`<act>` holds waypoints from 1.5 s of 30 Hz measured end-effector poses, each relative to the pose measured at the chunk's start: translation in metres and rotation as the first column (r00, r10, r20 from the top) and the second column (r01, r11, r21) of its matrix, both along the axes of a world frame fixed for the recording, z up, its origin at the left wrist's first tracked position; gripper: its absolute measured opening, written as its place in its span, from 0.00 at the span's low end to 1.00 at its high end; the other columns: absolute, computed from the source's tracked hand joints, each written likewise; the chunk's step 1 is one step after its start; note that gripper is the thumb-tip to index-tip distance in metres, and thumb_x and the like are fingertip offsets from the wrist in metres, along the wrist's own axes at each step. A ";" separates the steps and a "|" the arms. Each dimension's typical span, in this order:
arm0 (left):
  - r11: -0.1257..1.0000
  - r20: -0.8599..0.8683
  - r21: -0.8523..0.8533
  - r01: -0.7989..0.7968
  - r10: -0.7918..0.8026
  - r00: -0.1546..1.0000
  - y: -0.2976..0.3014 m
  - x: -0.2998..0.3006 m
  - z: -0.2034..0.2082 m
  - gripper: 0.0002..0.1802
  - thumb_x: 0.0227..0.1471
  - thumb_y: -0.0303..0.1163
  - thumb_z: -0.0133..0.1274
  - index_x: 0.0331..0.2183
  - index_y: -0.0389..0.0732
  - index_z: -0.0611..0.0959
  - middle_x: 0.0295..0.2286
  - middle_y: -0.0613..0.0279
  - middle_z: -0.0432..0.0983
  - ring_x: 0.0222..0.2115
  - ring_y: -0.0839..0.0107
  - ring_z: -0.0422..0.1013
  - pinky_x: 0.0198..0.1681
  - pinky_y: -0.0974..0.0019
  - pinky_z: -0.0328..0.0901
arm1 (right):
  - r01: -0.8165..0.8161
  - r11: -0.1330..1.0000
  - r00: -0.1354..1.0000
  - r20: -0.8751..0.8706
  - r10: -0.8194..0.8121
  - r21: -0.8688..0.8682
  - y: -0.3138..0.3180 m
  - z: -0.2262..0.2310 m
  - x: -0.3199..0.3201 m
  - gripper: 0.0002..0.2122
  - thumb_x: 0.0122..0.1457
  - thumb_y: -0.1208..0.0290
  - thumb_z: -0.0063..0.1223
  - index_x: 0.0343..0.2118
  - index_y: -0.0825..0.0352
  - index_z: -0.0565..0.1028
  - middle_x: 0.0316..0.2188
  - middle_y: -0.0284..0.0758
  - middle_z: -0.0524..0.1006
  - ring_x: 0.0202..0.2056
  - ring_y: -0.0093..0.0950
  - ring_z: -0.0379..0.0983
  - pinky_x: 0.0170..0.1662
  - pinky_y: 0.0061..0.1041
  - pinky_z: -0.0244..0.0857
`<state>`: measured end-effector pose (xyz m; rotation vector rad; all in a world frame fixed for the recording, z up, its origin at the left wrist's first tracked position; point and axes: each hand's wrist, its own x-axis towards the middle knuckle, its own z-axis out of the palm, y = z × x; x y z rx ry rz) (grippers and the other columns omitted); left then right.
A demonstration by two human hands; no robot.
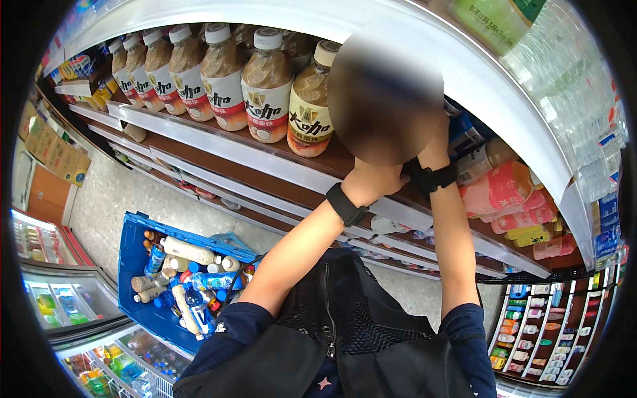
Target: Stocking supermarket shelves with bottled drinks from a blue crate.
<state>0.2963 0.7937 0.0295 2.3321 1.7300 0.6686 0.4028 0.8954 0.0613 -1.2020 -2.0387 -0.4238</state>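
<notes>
A black zipped vest [328, 312] faces the shelf [252, 152], on which coffee bottles [223, 86] stand label-out, apparently for display, and at which left hand [375, 180] and right hand [434, 151] reach, their blurred grip impossible to tell.

A brown-filled, cream-labelled, pale-capped plastic bottle [310, 109] is stood upright on a brown, white-edged shelf [232, 147], its right side blurred.

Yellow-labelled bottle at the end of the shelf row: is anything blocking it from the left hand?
Nothing visible stands between the left hand and the yellow-labelled bottle. Blurring hides the fingertips and the space just right of the bottle, so I can't rule out something there.
</notes>
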 end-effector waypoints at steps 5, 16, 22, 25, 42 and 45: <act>0.998 -0.017 0.069 0.008 -0.007 1.000 0.000 -0.007 -0.008 0.46 0.42 0.50 0.59 0.55 0.28 0.66 0.55 0.37 0.60 0.58 0.49 0.57 0.60 0.48 0.52 | 0.139 0.972 0.990 0.053 -0.132 -0.187 -0.020 0.022 -0.020 0.24 0.51 0.51 0.58 0.21 0.74 0.76 0.21 0.51 0.75 0.27 0.48 0.74 0.32 0.40 0.68; 0.993 0.145 0.110 0.036 -0.052 0.988 -0.069 -0.026 0.004 0.32 0.50 0.44 0.54 0.50 0.31 0.72 0.49 0.41 0.68 0.54 0.51 0.63 0.59 0.48 0.53 | -0.398 0.688 0.883 -0.456 0.109 -0.606 -0.110 0.057 -0.004 0.15 0.53 0.62 0.61 0.29 0.73 0.77 0.17 0.37 0.76 0.21 0.19 0.74 0.23 0.17 0.63; 0.948 0.406 0.316 0.045 -0.178 0.896 -0.139 -0.043 0.014 0.21 0.47 0.33 0.56 0.43 0.34 0.77 0.38 0.51 0.75 0.44 0.54 0.69 0.54 0.52 0.60 | -0.626 0.434 0.777 -0.472 0.416 -0.648 -0.190 0.092 0.015 0.13 0.50 0.73 0.63 0.38 0.70 0.77 0.27 0.32 0.79 0.24 0.14 0.72 0.25 0.15 0.63; 0.993 0.496 0.098 0.066 -0.106 0.862 -0.184 -0.057 -0.013 0.18 0.50 0.34 0.54 0.42 0.36 0.77 0.35 0.51 0.76 0.39 0.53 0.71 0.45 0.56 0.64 | -0.647 0.406 0.755 -0.471 0.457 -0.645 -0.210 0.073 0.023 0.14 0.47 0.76 0.64 0.39 0.70 0.77 0.28 0.34 0.80 0.25 0.18 0.74 0.26 0.15 0.63; 0.156 -0.221 -0.433 -0.888 0.937 0.272 -0.503 -0.061 -0.258 0.20 0.42 0.42 0.59 0.34 0.36 0.80 0.36 0.49 0.76 0.42 0.50 0.70 0.43 0.50 0.66 | -0.425 -0.004 0.823 -0.389 0.415 -0.905 -0.274 -0.085 0.091 0.16 0.51 0.72 0.62 0.41 0.72 0.75 0.29 0.40 0.79 0.29 0.26 0.75 0.35 0.23 0.68; -0.061 -0.374 -0.300 -0.952 0.926 0.059 -0.560 -0.042 -0.281 0.25 0.41 0.44 0.59 0.39 0.38 0.78 0.40 0.53 0.73 0.46 0.54 0.67 0.45 0.50 0.64 | -0.409 -0.018 0.777 -0.358 0.517 -0.912 -0.277 -0.085 0.086 0.16 0.51 0.70 0.62 0.42 0.72 0.75 0.30 0.40 0.79 0.29 0.27 0.75 0.34 0.24 0.68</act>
